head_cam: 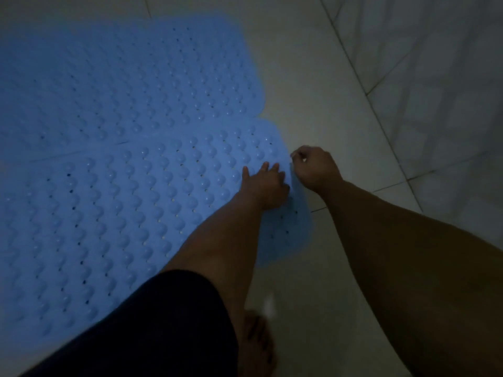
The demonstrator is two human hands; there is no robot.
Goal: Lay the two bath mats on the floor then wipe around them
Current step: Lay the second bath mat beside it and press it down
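Two light blue bath mats with raised bumps and small holes lie side by side on the tiled floor. The far mat [122, 77] fills the upper left, and the near mat [109, 213] lies below it with their long edges meeting. My left hand [264, 186] rests flat on the near mat close to its right end, fingers spread. Just beside it, my right hand [315, 167] has its fingers curled, pinching the near mat's right edge at the corner.
Pale floor tiles [326, 91] with dark grout lines run right of the mats. A tiled wall [449, 77] rises at the far right. My bare foot [255, 346] and dark shorts [163, 322] are at the bottom, on the floor beside the near mat.
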